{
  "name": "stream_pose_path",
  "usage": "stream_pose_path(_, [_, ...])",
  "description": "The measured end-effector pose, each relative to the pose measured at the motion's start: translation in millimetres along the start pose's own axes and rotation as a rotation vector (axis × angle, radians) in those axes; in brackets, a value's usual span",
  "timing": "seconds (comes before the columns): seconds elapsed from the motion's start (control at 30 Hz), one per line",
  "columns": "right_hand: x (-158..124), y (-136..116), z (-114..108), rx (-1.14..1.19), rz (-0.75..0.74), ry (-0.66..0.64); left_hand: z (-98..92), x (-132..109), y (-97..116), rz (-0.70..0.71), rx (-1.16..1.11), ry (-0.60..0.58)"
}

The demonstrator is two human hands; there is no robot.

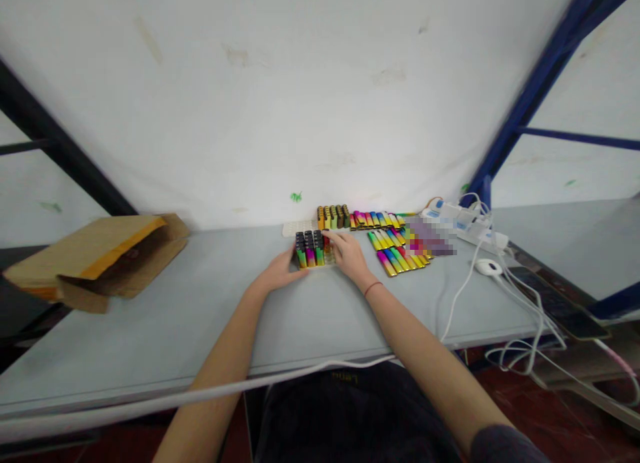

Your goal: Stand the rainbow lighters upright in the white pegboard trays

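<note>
A pale, perforated rack (325,266) sits before me on the table. Upright lighters (311,250) with black tops and shiny green, purple and gold bodies fill its left part. My left hand (281,274) grips the rack's left side, thumb along the front edge, other fingers partly hidden behind it. At the right of the rows, my right hand (349,255) has its fingertips closed on a red lighter (327,240). Its fingers partly cover that lighter and the holes beside it.
Behind stand more upright lighters (333,216) beside another white perforated rack (298,228). Colourful lighters (399,260) lie in rows to the right, near a blurred patch. Further right are a power strip (465,226), white cables and a phone (557,303). An open cardboard box (100,256) lies left.
</note>
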State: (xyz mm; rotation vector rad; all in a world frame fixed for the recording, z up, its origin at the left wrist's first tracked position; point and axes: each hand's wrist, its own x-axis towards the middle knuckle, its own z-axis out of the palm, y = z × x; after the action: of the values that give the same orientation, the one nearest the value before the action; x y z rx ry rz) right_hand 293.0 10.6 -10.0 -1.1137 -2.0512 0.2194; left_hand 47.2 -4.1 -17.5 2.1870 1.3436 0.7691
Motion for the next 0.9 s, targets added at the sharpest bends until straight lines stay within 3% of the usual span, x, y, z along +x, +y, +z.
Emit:
stream_pose_path(0.13, [-2, -11, -12, -0.146, 0.093, -0.027, -0.5, 0, 0, 0.014, -0.015, 0.012])
stream_pose_path(0.3, [-8, -16, -47, -0.475, 0.552, 0.032, -1.1, -1, 2, 0.006, 0.000, 0.006])
stream_pose_path(0.47, [-12, -7, -74, -0.574, 0.792, -0.202, -1.6, -2, 5, -0.015, -0.003, 0.004])
stream_pose_path(0.57, [-11, -6, -74, -0.551, 0.770, -0.328, -1.7, -2, 5, -0.035, 0.003, 0.011])
stream_pose_path(0.77, [-8, -6, -54, -0.543, 0.487, -0.430, -1.1, -1, 1, -0.024, 0.014, 0.003])
stream_pose_path(0.9, [-6, -4, -44, -0.476, 0.404, -0.382, -0.8, -1, -2, -0.029, 0.018, 0.001])
